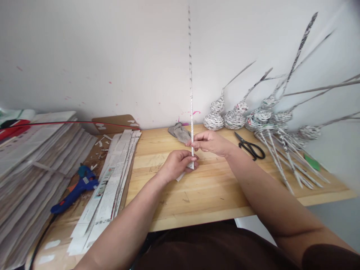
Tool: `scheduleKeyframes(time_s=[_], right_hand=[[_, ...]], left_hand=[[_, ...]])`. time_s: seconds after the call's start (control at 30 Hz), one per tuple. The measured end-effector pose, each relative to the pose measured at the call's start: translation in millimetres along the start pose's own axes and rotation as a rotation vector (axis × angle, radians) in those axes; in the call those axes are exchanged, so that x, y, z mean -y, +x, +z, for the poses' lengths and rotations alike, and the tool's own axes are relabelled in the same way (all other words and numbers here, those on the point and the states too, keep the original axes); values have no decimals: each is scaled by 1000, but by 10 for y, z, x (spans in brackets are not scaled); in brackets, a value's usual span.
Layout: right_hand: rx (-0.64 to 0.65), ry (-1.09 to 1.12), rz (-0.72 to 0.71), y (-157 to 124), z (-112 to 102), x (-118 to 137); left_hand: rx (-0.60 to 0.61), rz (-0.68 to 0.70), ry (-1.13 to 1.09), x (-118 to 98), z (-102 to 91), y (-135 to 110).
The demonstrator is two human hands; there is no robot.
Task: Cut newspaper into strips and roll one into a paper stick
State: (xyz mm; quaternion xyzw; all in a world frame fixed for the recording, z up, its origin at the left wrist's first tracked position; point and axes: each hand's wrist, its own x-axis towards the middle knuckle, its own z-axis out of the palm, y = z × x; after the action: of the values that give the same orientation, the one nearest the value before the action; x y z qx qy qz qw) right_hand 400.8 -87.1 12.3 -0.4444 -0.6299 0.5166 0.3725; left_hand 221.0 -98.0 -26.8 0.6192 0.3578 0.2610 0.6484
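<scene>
A long, thin rolled newspaper tube [191,97] stands nearly upright in front of me, its top reaching high against the wall. My left hand [180,164] pinches the tube's lower end, where a loose tail of the paper strip [180,176] sticks out toward the tabletop. Just above it, my right hand [207,143] has thumb and fingers closed around the tube. Both hands are close together over the wooden table [157,213]. Behind them lies a crumpled grey cloth [180,132].
Black-handled scissors [249,147] lie right of my hands. Several woven paper gourds [213,119] with long stems line the wall, near a bundle of paper tubes [289,161]. At left are newspaper strips [108,187], a blue glue gun [74,193] and a newspaper stack [36,180].
</scene>
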Motion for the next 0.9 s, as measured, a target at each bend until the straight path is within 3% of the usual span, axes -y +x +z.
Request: scheduleKeyframes(time_s=[0.17, 0.3, 0.47, 0.63, 0.8, 0.9], right_hand=[[-115, 92, -54, 9, 0, -23], [34, 42, -31, 5, -8, -28], [-96, 29, -59, 7, -9, -26], [105, 3, -21, 3, -29, -23], [-64, 20, -40, 10, -20, -25], [2, -11, -16, -3, -16, 3]], left_hand=[[6, 3, 10, 13, -8, 1], [2, 6, 8, 22, -8, 4], [2, 11, 26, 4, -6, 3], [9, 11, 6, 19, -13, 3], [11, 7, 0, 40, -20, 9], [15, 27, 23, 41, -23, 11]])
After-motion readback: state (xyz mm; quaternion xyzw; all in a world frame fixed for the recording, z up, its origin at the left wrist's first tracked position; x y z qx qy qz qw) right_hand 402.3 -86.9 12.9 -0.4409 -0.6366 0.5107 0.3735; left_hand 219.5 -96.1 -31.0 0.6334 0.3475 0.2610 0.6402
